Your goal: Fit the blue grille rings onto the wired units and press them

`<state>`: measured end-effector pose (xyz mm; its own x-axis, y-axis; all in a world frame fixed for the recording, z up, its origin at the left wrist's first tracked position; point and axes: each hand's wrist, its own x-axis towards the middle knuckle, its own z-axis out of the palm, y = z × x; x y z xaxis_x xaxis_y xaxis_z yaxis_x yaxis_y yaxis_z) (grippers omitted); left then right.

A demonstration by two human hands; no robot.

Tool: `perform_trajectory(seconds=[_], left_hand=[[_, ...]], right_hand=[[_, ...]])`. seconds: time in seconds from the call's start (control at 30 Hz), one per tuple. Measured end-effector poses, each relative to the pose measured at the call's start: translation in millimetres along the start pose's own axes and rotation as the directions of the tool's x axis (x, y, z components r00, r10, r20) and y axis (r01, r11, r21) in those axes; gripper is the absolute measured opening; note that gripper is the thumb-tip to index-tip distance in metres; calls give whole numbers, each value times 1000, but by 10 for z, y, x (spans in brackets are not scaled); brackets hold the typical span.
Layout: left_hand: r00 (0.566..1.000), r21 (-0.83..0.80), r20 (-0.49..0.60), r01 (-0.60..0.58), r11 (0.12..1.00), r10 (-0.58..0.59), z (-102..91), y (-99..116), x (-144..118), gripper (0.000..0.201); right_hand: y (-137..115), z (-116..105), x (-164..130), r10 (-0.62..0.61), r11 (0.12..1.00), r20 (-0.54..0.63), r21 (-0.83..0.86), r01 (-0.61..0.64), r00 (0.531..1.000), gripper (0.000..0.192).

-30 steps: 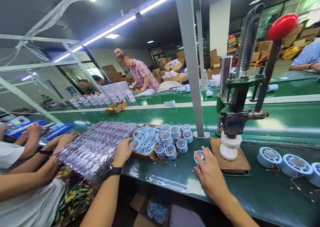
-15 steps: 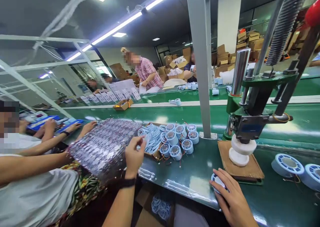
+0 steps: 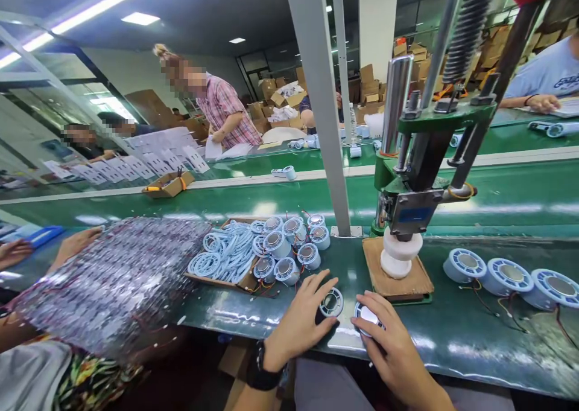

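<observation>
Across the full width of the frame, a shiny green worktop (image 3: 212,308). On it, right of centre and running up past the top edge, a lever press (image 3: 425,157), with white blocks (image 3: 400,257) stacked at its lower end, over a brown pad (image 3: 373,266). Left of it, rising to the top edge, a gray post (image 3: 312,67). At lower left, reaching over the near edge, a bundle (image 3: 113,278) of shiny wrapped parts. At upper left, beyond the green surface, a person (image 3: 224,109) in a plaid shirt, bent forward. Just right of the bundle, an open box (image 3: 249,281) heaped with pale blue rings (image 3: 235,251). At far right, a row of three wired drums (image 3: 509,276); close by the box's right side, a cluster of smaller-looking ones (image 3: 289,246), metal discs mostly upward. At lower centre, the left hand (image 3: 301,314), black band at the wrist, thumb and fingers closed around a single ring (image 3: 340,308). Just right, below the pad, the right hand (image 3: 391,332), fingers curled over and grasping a drum (image 3: 367,314), bright disc partly covered.
</observation>
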<state>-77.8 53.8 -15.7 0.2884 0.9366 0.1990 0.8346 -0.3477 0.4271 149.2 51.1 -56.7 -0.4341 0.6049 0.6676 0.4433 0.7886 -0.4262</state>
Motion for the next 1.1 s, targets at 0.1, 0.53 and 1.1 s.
perform_trajectory(seconds=[0.1, 0.53, 1.1], left_hand=[[997, -51, 75, 11, 999, -7, 46, -118, -65, 56], [931, -69, -363, -74, 995, 44, 234, -23, -181, 78], [751, 5, -583, -379, 925, 311, 127, 450, -179, 86]], right_hand=[[-15, 1, -11, 31, 999, 4, 7, -31, 1000, 37], [24, 50, -74, 222, 975, -50, 35, -221, 974, 50], [41, 73, -95, 265, 961, -37, 92, -260, 964, 52]])
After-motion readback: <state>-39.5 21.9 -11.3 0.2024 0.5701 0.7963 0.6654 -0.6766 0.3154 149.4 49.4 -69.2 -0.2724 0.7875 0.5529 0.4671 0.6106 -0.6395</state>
